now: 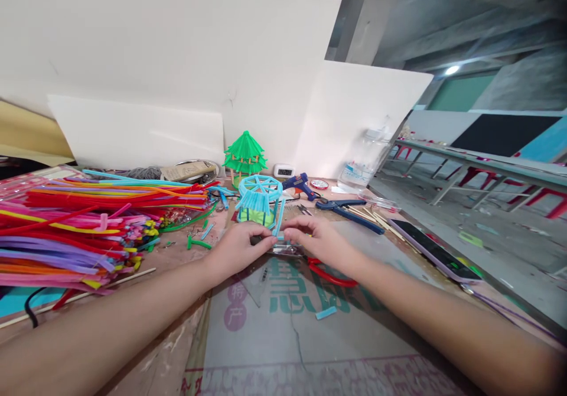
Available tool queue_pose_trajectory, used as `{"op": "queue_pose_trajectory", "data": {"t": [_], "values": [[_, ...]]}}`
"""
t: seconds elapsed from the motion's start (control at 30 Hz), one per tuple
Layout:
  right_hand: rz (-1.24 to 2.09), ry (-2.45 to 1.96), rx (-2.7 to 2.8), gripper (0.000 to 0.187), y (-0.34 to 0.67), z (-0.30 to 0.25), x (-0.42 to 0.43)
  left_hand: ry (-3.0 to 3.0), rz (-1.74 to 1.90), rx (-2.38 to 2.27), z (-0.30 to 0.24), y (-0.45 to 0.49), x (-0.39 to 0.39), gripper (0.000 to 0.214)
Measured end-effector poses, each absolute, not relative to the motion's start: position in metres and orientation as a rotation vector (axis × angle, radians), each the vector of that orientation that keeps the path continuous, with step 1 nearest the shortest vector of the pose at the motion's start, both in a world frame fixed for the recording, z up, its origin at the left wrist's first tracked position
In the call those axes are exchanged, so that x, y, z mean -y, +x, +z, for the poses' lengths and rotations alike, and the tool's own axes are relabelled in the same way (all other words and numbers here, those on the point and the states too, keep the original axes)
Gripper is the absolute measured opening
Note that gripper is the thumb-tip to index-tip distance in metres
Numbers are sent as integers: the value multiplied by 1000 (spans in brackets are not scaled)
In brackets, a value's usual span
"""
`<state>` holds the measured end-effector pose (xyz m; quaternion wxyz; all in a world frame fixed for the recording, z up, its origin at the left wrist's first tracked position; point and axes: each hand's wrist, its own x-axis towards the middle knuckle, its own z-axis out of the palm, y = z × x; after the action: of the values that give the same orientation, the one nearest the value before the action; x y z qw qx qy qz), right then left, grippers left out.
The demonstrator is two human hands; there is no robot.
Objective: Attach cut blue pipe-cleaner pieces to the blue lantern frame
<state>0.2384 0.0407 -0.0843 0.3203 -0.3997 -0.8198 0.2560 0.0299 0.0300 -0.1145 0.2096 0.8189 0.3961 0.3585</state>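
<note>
My left hand (243,249) is closed, with thumb and forefinger pinched on a light blue pipe cleaner (279,218). Facing it, my right hand (322,241) pinches the same piece near its lower end; the fingers partly hide the grip. The pipe cleaner looks bent, one part standing up. Just behind my hands stands a small round pavilion (257,204) of light blue pipe cleaners with a spoked ring on top and a green base. Under my right hand lie red-handled scissors (330,275), their blades mostly hidden. A short light blue offcut (326,312) rests on the mat nearer me.
Bundles of coloured pipe cleaners (66,224) fill the left side. Behind stand a green tiered pavilion (245,153), a small digital clock (284,171) and a blue glue gun (301,185). Blue-handled pliers (354,214), wooden sticks, a phone (432,249) and a plastic bottle (363,159) are right.
</note>
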Motion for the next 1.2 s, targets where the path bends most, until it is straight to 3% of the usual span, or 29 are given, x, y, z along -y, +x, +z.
{"op": "queue_pose_trajectory", "data": {"t": [0.3,0.57,1.2], "values": [[946,-1056,1943,15,220,-95,-37,2334,981,-1064,-114,30,-28,25],[980,-1041,1890,21,221,-100,-37,2371,957,-1039,-111,30,-28,33],[847,-1070,1986,19,220,-94,-32,2216,950,-1122,-109,30,-26,23]]}}
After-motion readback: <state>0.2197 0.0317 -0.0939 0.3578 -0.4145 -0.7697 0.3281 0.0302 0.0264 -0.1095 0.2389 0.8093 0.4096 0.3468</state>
